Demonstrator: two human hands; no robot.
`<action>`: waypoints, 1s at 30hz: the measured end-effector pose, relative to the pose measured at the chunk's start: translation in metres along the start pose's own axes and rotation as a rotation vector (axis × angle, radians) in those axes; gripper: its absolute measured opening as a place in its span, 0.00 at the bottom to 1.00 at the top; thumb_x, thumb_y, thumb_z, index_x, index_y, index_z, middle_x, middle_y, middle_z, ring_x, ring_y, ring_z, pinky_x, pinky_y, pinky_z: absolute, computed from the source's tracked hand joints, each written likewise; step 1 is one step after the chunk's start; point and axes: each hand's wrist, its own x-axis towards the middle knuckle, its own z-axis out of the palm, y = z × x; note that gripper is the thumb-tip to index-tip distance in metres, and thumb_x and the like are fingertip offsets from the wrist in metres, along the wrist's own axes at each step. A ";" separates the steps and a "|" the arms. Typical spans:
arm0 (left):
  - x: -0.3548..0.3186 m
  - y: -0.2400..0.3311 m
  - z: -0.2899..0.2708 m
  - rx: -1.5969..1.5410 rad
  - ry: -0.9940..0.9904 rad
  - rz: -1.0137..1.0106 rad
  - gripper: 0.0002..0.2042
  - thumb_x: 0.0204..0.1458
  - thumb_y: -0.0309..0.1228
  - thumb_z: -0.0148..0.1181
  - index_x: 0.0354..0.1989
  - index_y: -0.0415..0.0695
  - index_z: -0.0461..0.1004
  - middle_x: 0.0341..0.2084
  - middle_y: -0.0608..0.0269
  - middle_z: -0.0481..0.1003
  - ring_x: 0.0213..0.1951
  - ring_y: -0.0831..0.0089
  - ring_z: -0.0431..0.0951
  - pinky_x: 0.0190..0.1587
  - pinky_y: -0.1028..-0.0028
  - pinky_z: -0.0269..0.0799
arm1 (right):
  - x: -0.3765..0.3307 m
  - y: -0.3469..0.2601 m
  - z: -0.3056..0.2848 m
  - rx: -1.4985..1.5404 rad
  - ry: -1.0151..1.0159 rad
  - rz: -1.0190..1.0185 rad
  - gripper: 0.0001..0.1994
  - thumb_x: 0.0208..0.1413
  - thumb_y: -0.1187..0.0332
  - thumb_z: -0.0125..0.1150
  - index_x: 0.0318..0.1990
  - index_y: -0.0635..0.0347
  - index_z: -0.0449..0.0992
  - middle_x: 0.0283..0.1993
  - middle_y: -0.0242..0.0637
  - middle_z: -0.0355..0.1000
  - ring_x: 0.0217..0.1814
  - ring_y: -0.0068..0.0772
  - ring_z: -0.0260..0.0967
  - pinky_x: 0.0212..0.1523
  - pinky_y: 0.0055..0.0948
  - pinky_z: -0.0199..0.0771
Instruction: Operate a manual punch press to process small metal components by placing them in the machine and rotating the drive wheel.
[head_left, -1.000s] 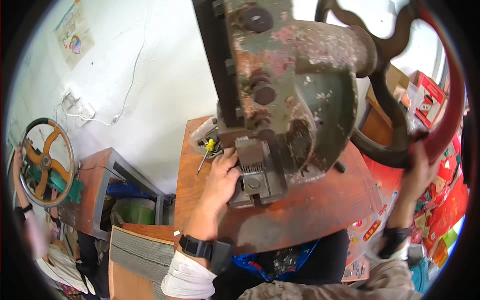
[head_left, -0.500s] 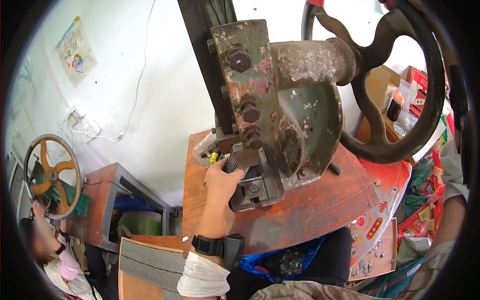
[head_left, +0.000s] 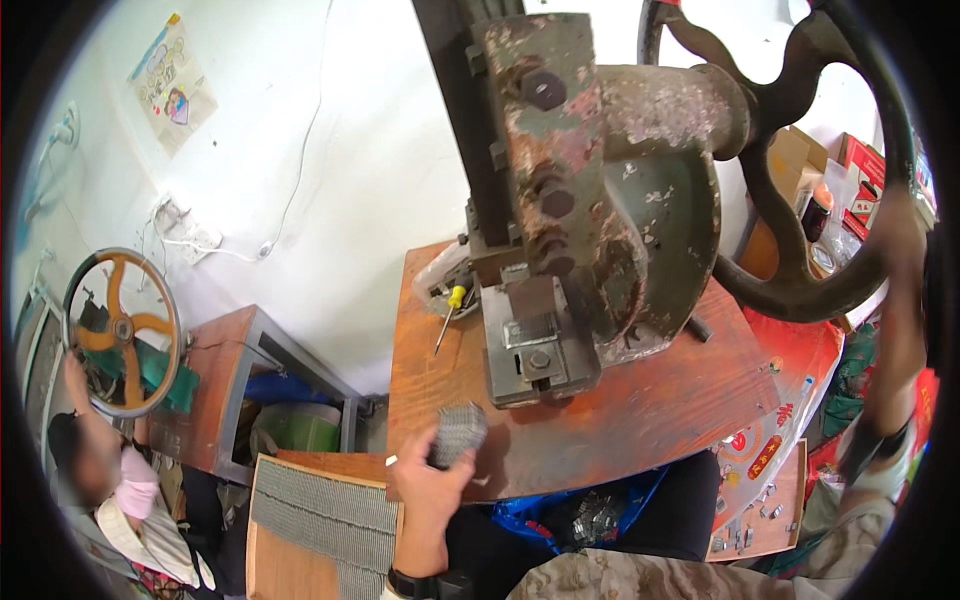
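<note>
My left hand (head_left: 432,482) is closed on a block of thin grey ribbed metal strips (head_left: 460,435), held over the near left edge of the wooden table. Behind it stands a green, worn hand press (head_left: 545,150) with large bolts. A bare metal die block (head_left: 540,362) sits at its foot, and a small ribbed grey piece (head_left: 530,330) lies there. On the right, my right hand (head_left: 895,225) is beside the rim of the press's big dark handwheel (head_left: 790,210); motion blurs its fingers.
A yellow-handled screwdriver (head_left: 456,298) lies left of the die. Rows of grey strips cover a board (head_left: 290,560) at lower left. A blue bag (head_left: 640,492) of metal bits is below the table edge. Another person (head_left: 140,500) works at a second handwheel (head_left: 122,327).
My left hand has come back from the die toward me, bringing the block of strips out. My right hand has dropped from the handwheel's top to its right side. The view has shifted.
</note>
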 end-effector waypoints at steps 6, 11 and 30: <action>-0.026 -0.002 0.049 0.168 -0.228 0.446 0.28 0.31 0.27 0.71 0.46 0.35 0.71 0.37 0.52 0.73 0.39 0.55 0.71 0.43 0.64 0.68 | -0.138 -0.126 0.117 0.522 -0.566 0.352 0.17 0.39 0.67 0.68 0.40 0.57 0.76 0.42 0.39 0.70 0.48 0.44 0.66 0.47 0.40 0.66; -0.034 -0.003 0.050 0.130 -0.238 0.343 0.38 0.31 0.28 0.72 0.56 0.36 0.62 0.38 0.52 0.73 0.40 0.55 0.72 0.43 0.63 0.69 | -0.119 -0.193 0.172 0.475 -0.760 0.176 0.33 0.37 0.48 0.66 0.55 0.45 0.70 0.59 0.41 0.59 0.61 0.50 0.54 0.54 0.50 0.59; -0.032 0.020 0.071 0.280 -0.207 0.299 0.24 0.43 0.40 0.67 0.44 0.37 0.71 0.32 0.57 0.71 0.35 0.60 0.71 0.38 0.64 0.65 | -0.163 -0.162 0.173 0.642 -0.441 0.642 0.27 0.40 0.57 0.69 0.49 0.59 0.73 0.52 0.47 0.66 0.55 0.56 0.60 0.55 0.44 0.64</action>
